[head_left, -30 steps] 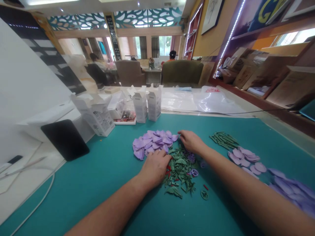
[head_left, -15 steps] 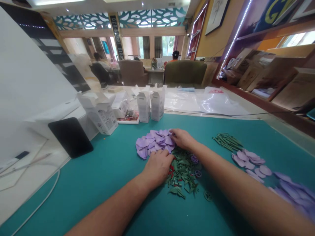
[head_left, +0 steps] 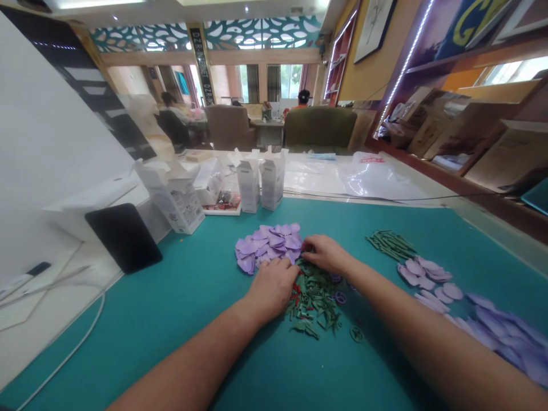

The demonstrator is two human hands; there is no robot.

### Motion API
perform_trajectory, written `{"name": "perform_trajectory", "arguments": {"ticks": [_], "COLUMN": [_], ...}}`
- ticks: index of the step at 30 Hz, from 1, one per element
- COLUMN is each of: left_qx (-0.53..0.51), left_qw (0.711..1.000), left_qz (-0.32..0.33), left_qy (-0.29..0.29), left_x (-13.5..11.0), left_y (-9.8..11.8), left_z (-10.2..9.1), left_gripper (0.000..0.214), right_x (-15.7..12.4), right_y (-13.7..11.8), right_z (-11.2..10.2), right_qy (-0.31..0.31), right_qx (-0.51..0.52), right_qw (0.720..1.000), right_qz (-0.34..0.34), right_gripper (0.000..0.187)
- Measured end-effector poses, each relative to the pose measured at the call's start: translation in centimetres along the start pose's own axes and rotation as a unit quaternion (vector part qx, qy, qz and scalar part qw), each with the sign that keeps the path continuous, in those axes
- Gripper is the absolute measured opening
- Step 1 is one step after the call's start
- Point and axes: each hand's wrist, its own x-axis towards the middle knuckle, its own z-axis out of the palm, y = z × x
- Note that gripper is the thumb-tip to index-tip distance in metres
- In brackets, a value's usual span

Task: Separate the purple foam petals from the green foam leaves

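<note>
A pile of purple petal-shaped pieces [head_left: 269, 242] lies mid-mat. Against its front edge rests my left hand [head_left: 274, 285], palm down, its fingers laid over the border with a heap of small green leaf pieces [head_left: 319, 297]. Red bits and a few purple rings [head_left: 340, 297] are mixed into that heap. My right hand [head_left: 325, 254] is at the right edge of the petals and the top of the green heap, thumb and fingers bent together in a pinch. What its fingertips hold, if anything, is too small to make out.
On the right of the teal mat [head_left: 171, 319] are green stems [head_left: 390, 244], pale oval petals [head_left: 423, 269] and larger purple petals [head_left: 509, 331]. Opened white boxes [head_left: 272, 185] stand along the back. A black tablet-like slab [head_left: 124, 238] leans at left, near a white cable [head_left: 88, 337].
My right hand has drawn down from the upper right side of the petals toward the top of the green heap, its fingers more bent. My left hand stays nearly in place.
</note>
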Motion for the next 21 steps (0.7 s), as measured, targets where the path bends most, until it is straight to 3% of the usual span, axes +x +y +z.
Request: {"name": "perform_trajectory", "arguments": {"ticks": [9,14,18,21], "left_qx": [-0.015,-0.047,-0.096,-0.106], "left_qw": [1.0,0.998,0.995,0.987], "left_qz": [0.008,0.031,0.024,-0.011], "left_qy": [0.005,-0.002,-0.023,-0.118], "left_x": [0.0,0.0,-0.5,-1.1], "left_y": [0.0,-0.3,-1.0,-1.8], "left_z": [0.1,0.0,-2.1,-4.5], "left_gripper": [0.028,0.028,0.02,0.009], "right_x": [-1.0,-2.5,-5.3,-8.5], "right_y": [-0.2,0.6,1.8,1.7], "right_z": [0.2,-1.3,-3.0,-3.4], "right_qy": [-0.002,0.007,0.051,0.065], "right_qx": [-0.023,-0.007,0.045,0.081], "right_qw": [0.999,0.999,0.998,0.995], "right_qz": [-0.041,-0.045,-0.002,0.011], "right_gripper": [0.009,0.015,0.023,0.025]}}
